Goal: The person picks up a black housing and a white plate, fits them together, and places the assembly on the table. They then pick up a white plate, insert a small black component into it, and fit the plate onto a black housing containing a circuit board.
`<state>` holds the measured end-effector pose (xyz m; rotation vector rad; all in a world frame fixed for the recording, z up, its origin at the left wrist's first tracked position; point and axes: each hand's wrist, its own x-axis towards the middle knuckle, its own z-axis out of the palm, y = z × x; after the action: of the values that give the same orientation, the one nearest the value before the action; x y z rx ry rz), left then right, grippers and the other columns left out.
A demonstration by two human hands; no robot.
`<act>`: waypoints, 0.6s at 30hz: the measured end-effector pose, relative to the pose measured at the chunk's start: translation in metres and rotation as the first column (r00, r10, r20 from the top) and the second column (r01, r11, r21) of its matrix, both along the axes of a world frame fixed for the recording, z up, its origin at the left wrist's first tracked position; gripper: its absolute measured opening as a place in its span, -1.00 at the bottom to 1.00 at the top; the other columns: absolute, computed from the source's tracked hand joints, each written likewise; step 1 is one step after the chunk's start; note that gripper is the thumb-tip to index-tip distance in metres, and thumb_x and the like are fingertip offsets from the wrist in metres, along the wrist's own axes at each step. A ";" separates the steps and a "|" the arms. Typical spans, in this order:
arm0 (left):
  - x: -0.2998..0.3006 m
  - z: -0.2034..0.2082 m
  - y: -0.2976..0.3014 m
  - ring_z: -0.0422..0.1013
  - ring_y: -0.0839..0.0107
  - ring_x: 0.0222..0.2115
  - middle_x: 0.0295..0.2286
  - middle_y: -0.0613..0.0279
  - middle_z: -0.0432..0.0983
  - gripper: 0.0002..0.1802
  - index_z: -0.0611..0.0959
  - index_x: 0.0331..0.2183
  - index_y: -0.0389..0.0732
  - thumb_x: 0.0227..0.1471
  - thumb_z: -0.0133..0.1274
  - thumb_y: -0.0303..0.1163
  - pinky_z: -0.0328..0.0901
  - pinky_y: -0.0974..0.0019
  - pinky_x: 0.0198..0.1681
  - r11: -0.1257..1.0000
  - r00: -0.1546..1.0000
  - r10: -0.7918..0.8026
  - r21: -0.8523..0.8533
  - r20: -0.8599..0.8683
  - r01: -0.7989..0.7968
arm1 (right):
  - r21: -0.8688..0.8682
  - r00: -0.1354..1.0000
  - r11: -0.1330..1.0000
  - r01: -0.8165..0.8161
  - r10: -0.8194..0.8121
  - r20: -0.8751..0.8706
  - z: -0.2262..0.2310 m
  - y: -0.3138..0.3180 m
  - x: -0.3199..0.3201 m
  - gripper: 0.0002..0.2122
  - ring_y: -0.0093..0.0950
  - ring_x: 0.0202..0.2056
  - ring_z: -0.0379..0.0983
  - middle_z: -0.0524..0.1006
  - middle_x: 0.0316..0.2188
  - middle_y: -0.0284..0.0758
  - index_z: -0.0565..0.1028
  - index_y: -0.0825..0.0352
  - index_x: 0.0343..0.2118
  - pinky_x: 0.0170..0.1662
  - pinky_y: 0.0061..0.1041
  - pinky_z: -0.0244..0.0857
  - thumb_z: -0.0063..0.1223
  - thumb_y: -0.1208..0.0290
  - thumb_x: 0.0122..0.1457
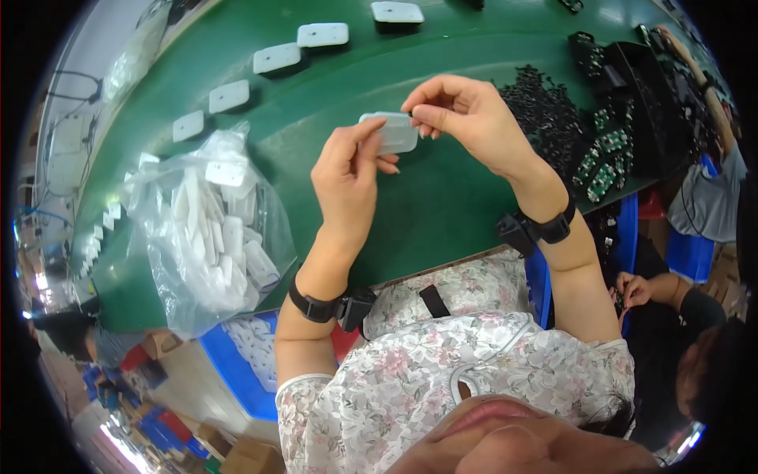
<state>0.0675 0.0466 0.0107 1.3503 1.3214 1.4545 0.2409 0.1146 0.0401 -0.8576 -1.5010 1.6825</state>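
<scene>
From my remote seat, I see the left hand (346,162) rising from its forearm, thumb laid over the pale case (401,136) and fingers curled around its left side; this grip is narrow, holding the case. The right hand (478,122) bends inward at the wrist, thumb and index finger pinched at the case's far right corner; this grip is narrow too, holding a small dark piece (410,113) whose shape I cannot make out. The case sits between the 2 hands, over the green surface (442,209); I cannot tell whether they touch. It looks whitish, partly see-through and rectangular, with rounded corners. I see 5 white covers (322,34) in a curved line beyond the hands, a clear bag (178,272) of white parts at left, and a heap of small black parts (538,114) at right.
</scene>
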 end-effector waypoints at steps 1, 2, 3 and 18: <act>0.001 -0.002 0.000 0.49 0.47 -0.54 -0.40 0.16 0.45 -0.79 0.60 -0.22 -0.32 0.06 -0.02 -0.68 0.41 0.49 -0.53 0.999 1.000 0.015 0.030 0.003 -0.015 | 0.010 1.000 1.000 -0.001 0.001 -0.024 -0.005 -0.003 -0.003 -0.89 -0.67 -0.44 0.40 0.51 -0.44 -0.39 0.52 0.43 -0.28 -0.35 -0.71 0.29 0.05 0.53 0.16; 0.001 -0.001 -0.001 0.49 0.47 -0.54 -0.40 0.16 0.45 -0.79 0.60 -0.22 -0.32 0.06 -0.02 -0.68 0.41 0.49 -0.53 0.999 1.000 0.031 0.026 0.002 -0.031 | 0.021 0.999 1.000 0.000 0.001 -0.048 -0.008 -0.005 -0.005 -0.89 -0.66 -0.43 0.40 0.51 -0.42 -0.38 0.53 0.43 -0.29 -0.34 -0.71 0.30 0.05 0.53 0.16; 0.002 0.001 -0.001 0.48 0.47 -0.54 -0.40 0.16 0.45 -0.76 0.60 -0.21 -0.30 0.04 -0.01 -0.70 0.42 0.49 -0.53 0.996 0.997 0.033 0.086 -0.074 -0.027 | -0.025 0.998 0.999 -0.046 0.044 -0.054 -0.008 -0.006 -0.004 -0.88 -0.65 -0.41 0.41 0.50 -0.39 -0.36 0.49 0.41 -0.25 -0.33 -0.69 0.31 0.04 0.54 0.16; -0.001 0.009 -0.008 0.47 0.49 -0.57 -0.44 0.18 0.43 -0.93 0.57 -0.35 -0.36 0.04 0.04 -0.66 0.37 0.51 -0.62 0.999 1.000 0.002 0.035 -0.018 -0.002 | 0.773 0.957 0.633 0.041 -0.247 0.151 -0.016 -0.019 -0.014 -0.85 -0.43 -0.42 0.41 0.46 -0.41 -0.28 0.47 0.38 -0.35 -0.38 -0.58 0.32 0.16 0.63 0.00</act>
<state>0.0663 0.0384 0.0196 1.3880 1.3146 1.4764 0.2269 0.0955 0.0239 -0.6794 -2.0150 0.6689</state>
